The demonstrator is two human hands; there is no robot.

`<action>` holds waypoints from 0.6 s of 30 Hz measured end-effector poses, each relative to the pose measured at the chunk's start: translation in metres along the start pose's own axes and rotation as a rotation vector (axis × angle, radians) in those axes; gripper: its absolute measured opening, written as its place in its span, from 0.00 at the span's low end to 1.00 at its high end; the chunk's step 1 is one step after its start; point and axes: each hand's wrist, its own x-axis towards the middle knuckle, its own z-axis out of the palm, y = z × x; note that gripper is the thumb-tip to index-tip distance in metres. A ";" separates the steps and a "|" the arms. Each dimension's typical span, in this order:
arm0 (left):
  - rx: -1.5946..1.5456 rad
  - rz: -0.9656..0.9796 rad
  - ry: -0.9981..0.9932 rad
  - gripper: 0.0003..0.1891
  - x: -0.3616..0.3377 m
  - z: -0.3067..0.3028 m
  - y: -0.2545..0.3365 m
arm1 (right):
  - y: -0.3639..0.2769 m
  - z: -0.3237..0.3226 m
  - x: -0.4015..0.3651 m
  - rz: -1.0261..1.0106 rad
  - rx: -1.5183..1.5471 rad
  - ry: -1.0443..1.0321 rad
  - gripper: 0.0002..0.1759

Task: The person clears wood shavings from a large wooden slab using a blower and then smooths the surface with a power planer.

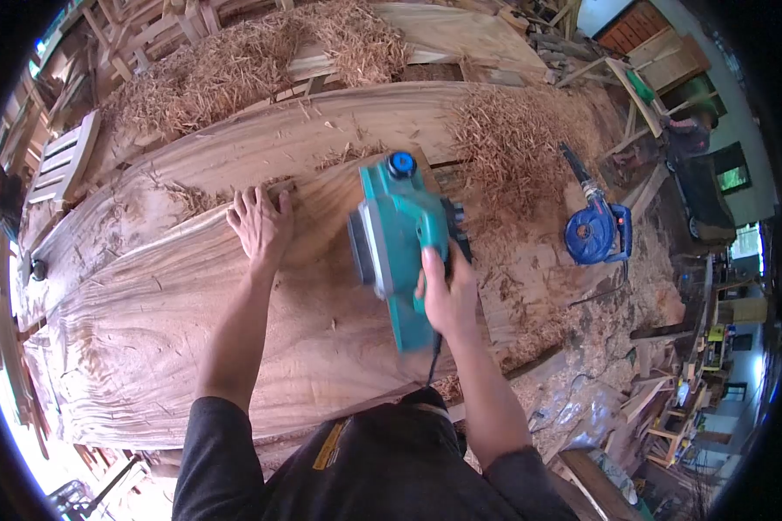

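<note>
A teal electric planer (400, 234) with a blue knob rests over the right end of a broad wooden slab (182, 321). My right hand (447, 291) is wrapped round the planer's rear handle, and a dark cord trails from the tool toward my body. To the left, my left hand (262, 224) lies on the slab near its far edge, fingers spread, holding nothing. Part of the planer is smeared by motion, and its underside is hidden.
A blue blower (593, 233) lies at the right beside a heap of wood shavings (517, 143). More shavings (208, 82) cover boards at the far side. A slatted wooden piece (64, 162) stands at left. Another person (691, 130) is at the far right.
</note>
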 end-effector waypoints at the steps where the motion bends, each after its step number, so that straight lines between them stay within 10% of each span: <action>1: 0.006 0.002 -0.013 0.31 0.000 0.000 0.000 | -0.005 0.006 0.018 -0.001 -0.001 -0.003 0.25; 8: -0.005 -0.024 -0.034 0.32 -0.002 -0.015 0.008 | -0.005 0.009 0.035 -0.074 -0.005 -0.027 0.28; 18: -0.002 -0.013 -0.026 0.31 0.000 -0.012 0.006 | 0.043 -0.084 -0.240 0.200 -0.035 -0.041 0.34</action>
